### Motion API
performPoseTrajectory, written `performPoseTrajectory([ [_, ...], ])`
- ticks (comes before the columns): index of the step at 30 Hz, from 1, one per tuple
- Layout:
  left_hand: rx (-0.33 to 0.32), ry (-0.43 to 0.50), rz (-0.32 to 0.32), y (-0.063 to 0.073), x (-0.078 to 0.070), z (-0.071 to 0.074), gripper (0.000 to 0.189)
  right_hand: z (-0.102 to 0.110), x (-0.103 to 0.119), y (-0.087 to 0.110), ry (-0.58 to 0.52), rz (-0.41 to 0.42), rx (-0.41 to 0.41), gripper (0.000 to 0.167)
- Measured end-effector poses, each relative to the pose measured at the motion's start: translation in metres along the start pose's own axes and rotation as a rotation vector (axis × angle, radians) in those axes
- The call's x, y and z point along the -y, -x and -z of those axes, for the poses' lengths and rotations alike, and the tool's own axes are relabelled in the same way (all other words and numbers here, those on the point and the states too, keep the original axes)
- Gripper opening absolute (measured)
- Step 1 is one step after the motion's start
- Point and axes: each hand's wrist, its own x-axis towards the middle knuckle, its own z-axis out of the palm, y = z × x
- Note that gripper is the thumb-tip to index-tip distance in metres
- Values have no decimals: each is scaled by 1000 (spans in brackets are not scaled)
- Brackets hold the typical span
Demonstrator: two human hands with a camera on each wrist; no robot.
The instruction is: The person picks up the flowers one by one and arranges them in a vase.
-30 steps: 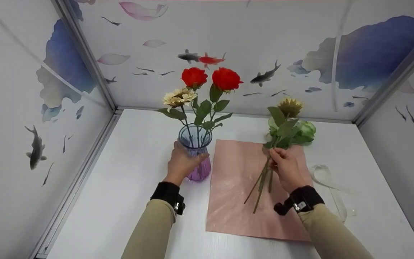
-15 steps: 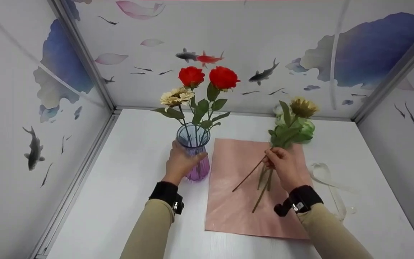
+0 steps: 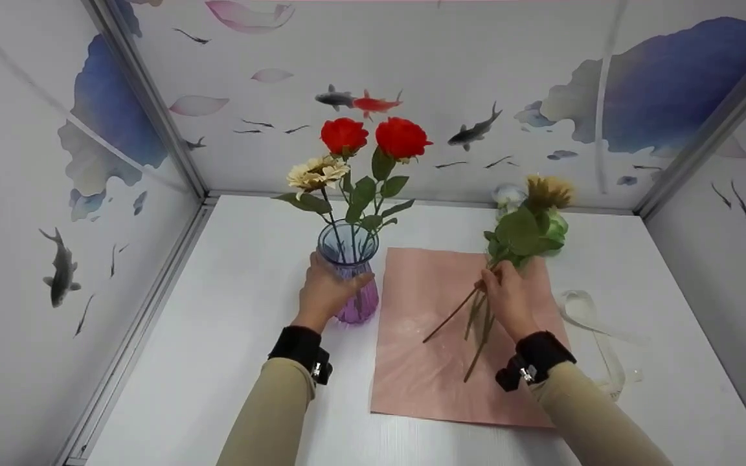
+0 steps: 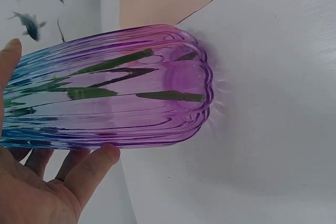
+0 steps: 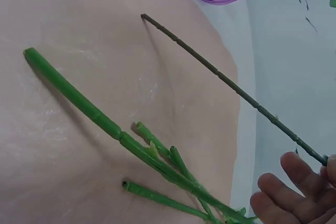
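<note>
Swung rightward since earlier: yellow flower [image 3: 549, 192], pinched by the right hand [image 3: 508, 294] — left hand [image 3: 327, 294] gripping the vase [image 3: 364, 304]. Likely being picked out; needs a clean lift.

A ribbed glass vase [image 4: 121, 83] shaded blue to purple, slender stems [image 5: 94, 113] were green, a rectangular sheet [image 3: 425, 382] was pink, painted fish [image 3: 473, 133] patterned the white wall [image 3: 399, 52]

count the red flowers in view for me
2: the left red flower and the right red flower, both rising side by side from the vase; neither bloom looks hidden.
</note>
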Motion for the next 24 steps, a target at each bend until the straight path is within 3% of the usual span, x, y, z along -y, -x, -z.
performPoseTrajectory([
  [6,6,-7,3,-1,0,0,120,0,2,-4,117,-14,5,22],
  [12,8,3,0,-2,0,0,118,0,7,-4,170,47,-22,25],
  [18,11,14,-10,0,-1,1,117,-1,20,-4,54,96,-1,25],
  [24,10,9,-9,0,0,1,118,-1,41,-2,29,155,-13,22],
])
